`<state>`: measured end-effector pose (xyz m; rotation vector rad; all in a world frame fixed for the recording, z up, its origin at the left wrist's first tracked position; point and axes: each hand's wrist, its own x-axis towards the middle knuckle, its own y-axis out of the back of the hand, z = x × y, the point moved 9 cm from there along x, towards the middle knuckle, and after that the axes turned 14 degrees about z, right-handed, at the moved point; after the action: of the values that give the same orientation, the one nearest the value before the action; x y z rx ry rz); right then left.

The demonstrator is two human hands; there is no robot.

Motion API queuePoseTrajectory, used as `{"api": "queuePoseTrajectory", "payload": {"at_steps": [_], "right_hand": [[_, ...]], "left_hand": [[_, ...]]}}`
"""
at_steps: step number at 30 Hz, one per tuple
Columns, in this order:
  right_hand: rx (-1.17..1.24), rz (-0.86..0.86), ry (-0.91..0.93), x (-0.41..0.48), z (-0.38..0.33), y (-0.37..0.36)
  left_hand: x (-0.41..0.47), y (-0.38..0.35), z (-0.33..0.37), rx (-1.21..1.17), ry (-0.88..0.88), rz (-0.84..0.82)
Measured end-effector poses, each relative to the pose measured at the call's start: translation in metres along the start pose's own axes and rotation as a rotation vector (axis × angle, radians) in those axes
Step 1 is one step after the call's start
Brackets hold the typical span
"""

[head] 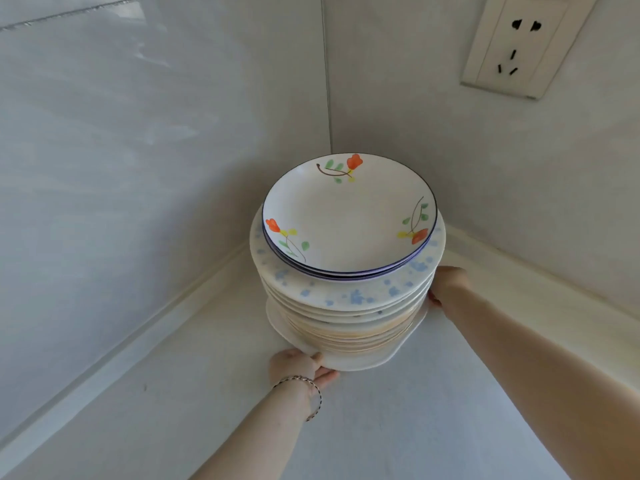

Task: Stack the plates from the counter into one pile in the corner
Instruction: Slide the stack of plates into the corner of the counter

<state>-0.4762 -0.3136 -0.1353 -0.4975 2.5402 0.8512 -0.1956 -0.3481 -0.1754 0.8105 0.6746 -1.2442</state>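
Observation:
A tall pile of plates [346, 317] stands on the pale counter [381, 420] near the corner of two tiled walls. On top lie white dishes with orange flowers and a dark blue rim [346, 220]. Beneath them is a wider plate with blue speckles [356, 296], then several cream and yellow-edged plates. The bottom one is a broad white plate [363, 362]. My left hand [298, 367] grips the bottom plate's near left rim, thumb on top. My right hand [446, 285] holds the pile's right side, its fingers hidden behind the plates.
A white wall socket [526, 43] is set in the right wall, high above the pile. A raised white lip [166, 317] runs along the counter where it meets both walls. A beaded bracelet [308, 393] circles my left wrist.

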Motion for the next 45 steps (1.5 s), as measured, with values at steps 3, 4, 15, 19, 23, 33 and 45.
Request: {"api": "queuePoseTrajectory", "payload": {"at_steps": [3, 4, 15, 19, 23, 33, 45], "right_hand": [[0.142, 0.021, -0.021, -0.003, 0.002, 0.001], [0.153, 0.033, -0.016, -0.006, 0.008, 0.002], [0.362, -0.164, -0.278, -0.052, 0.07, -0.019], [0.338, -0.141, -0.26, -0.045, 0.06, -0.022], [0.336, -0.12, -0.24, -0.034, 0.046, -0.029], [0.28, -0.082, -0.223, -0.004, 0.027, -0.036], [0.265, -0.125, -0.217, 0.009, 0.021, -0.033]], "left_hand": [[0.004, -0.007, 0.008, -0.011, -0.02, 0.025], [0.005, -0.007, 0.01, -0.006, -0.032, 0.029], [0.009, -0.006, 0.02, -0.021, -0.114, 0.009], [0.009, -0.012, 0.026, -0.036, -0.125, 0.005], [0.006, -0.024, 0.037, -0.052, -0.123, -0.031], [0.009, -0.045, 0.048, -0.068, -0.084, -0.053], [0.016, -0.034, 0.049, -0.215, -0.11, 0.024]]}}
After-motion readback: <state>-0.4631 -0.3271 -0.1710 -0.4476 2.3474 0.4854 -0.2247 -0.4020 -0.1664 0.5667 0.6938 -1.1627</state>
